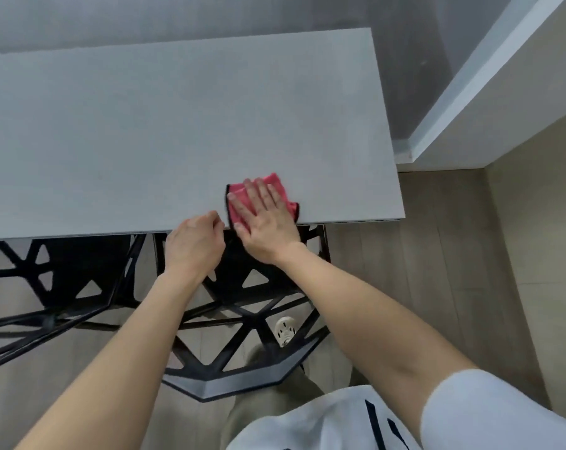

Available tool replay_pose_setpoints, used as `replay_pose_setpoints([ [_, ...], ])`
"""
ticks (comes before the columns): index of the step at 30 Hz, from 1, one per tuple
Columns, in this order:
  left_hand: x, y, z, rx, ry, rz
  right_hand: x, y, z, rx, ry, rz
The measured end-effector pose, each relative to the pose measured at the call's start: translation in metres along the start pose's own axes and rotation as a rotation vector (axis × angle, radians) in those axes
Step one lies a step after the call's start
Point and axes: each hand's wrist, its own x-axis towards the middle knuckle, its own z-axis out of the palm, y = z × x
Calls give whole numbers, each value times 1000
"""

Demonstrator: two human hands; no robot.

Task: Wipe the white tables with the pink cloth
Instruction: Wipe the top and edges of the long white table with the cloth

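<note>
The pink cloth [274, 181] sits right under the right hand [265, 219], pinned flat on the white table [145, 125] at its near edge. It is folded into a squarish pad with no clear long axis. The black-hemmed side faces the left hand [194, 245] and runs from far to near. The right palm is spread, fingers straight, pointing away and slightly left, pressing rather than gripping. The left hand waits just beside the cloth at the edge, fingers curled; I cannot tell if it holds anything. Of the 2 hands, the right drives. Most open tabletop lies leftward and beyond, so that looks like the next sweep. A black chair [242, 352] stands below both arms.
</note>
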Motion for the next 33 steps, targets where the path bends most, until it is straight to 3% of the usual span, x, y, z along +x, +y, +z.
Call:
replay_pose_setpoints([
  [3, -3, -17, -6, -8, 23, -38, 20, -25, 7, -57, -54, -152],
  [6, 0, -26, -11, -67, 22, -72, 15, 13, -2, -101, -34, -205],
  [12, 20, 1, -1, -70, 7, -24, 23, 134, -44, -82, -13, 27],
  [16, 44, 40, 13, -40, 35, 46, 96, 220, -81, -117, 16, 200],
  [19, 67, 66, 19, -65, 107, 10, 159, 232, -96, -83, 79, 373],
  [21, 83, 78, 22, -64, 157, -40, 177, 196, -88, -86, 68, 220],
  [24, 99, 100, 27, -21, 234, -53, 147, 153, -68, -135, 4, -378],
  [27, 114, 122, 31, 0, 277, -97, 126, 198, -76, -179, -69, -703],
  [29, 126, 134, 35, -14, 245, -129, 141, 259, -97, -163, -107, -682],
  [33, 144, 154, 36, 44, 139, -132, 218, 348, -146, -147, -21, -249],
])
